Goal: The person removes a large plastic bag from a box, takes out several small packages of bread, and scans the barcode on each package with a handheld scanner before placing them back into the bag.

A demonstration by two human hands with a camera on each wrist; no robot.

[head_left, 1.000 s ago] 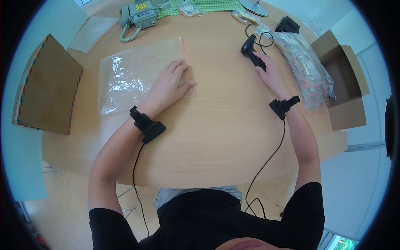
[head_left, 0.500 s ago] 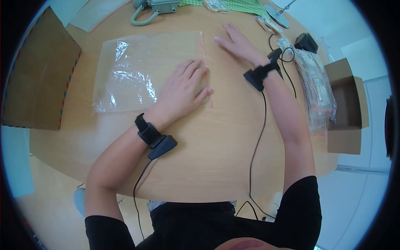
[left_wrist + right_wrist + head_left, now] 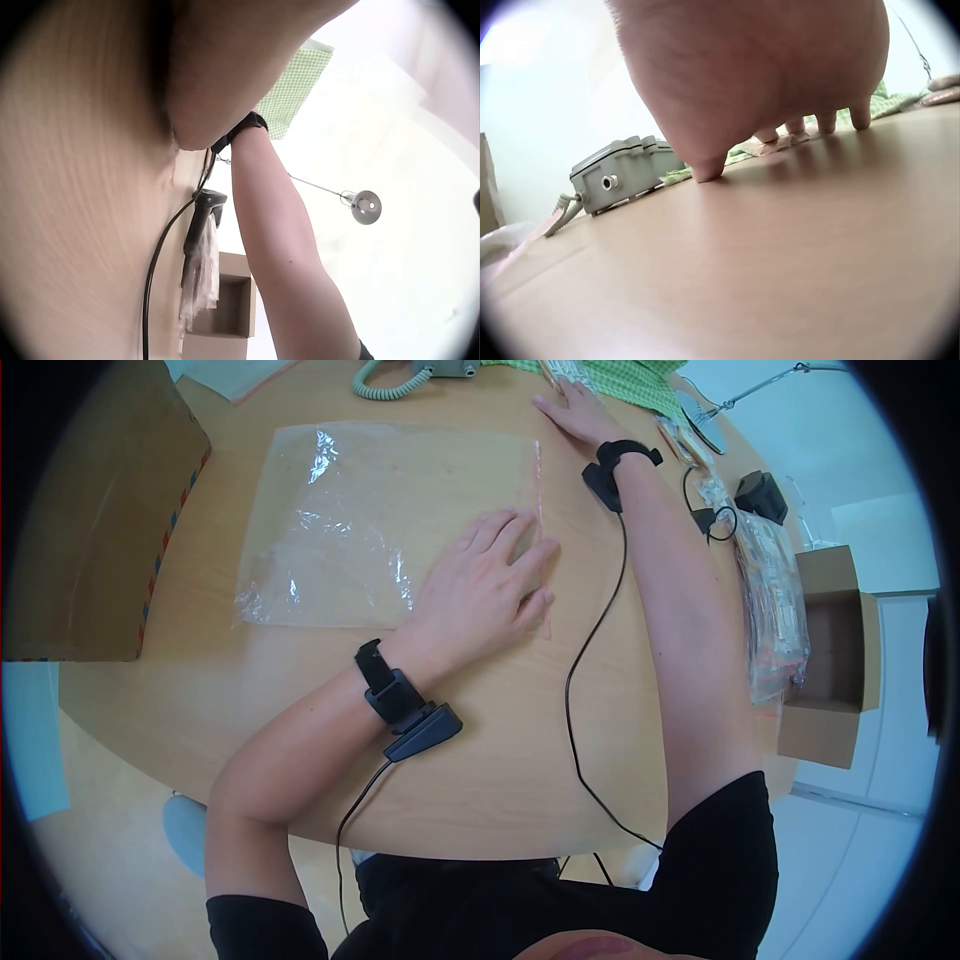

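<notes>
My left hand (image 3: 480, 585) rests, fingers spread, on the right part of a large clear plastic bag (image 3: 330, 550) with a pinkish-red strip along its right edge. At the far side of the table, my right hand (image 3: 580, 410) reaches with extended fingers to a small flat plastic packet (image 3: 560, 372) beside a green checked cloth (image 3: 635, 385). From the right wrist, the fingers point down around the packet (image 3: 784, 144), and the thumb tip is at the tabletop. A black handheld scanner (image 3: 201, 217) stands out in the left wrist view; in the head view my right forearm partly hides it.
Clear packets (image 3: 772, 610) lie piled at right before an open cardboard box (image 3: 835, 650). A black stand (image 3: 762, 495) and a lamp base (image 3: 702, 422) are behind. A large carton (image 3: 90, 510) stands at left, a grey-green telephone (image 3: 622, 174) at the back. Cables trail from both wrists.
My right hand has let go of the scanner and moved left and away to the packet by the cloth. My left hand stays on the bag, its fingers spreading a little. The head view has shifted.
</notes>
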